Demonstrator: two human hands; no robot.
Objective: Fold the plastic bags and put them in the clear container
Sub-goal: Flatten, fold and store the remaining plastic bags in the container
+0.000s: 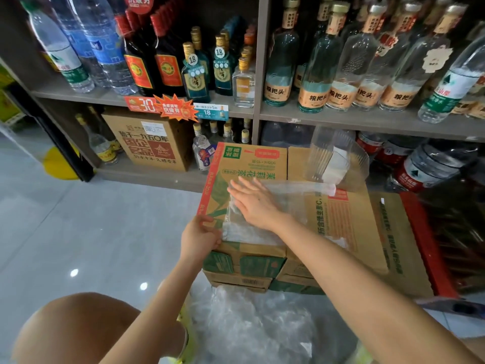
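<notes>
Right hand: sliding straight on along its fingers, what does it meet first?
The right hand points far-left over the plastic bag. First comes the bare top of the cardboard box past the bag's edge, then its red edge; small bottles probably beyond, depth unclear.

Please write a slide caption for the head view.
Right hand presses a plastic bag on a cardboard box; left hand pinches its corner.

**Bare arms, a strip of yellow-green cloth**

The left hand [200, 239] and right hand [256, 203] are bare, and both forearms run uncovered to the frame's edge at 5 and 6 o'clock. At 7 o'clock shows a bare knee [86, 327]. Beside it, toward 6 o'clock, runs an edge of yellow-green fabric [186, 334]; a second patch of that colour sits at 5 o'clock, under the right forearm.
</notes>
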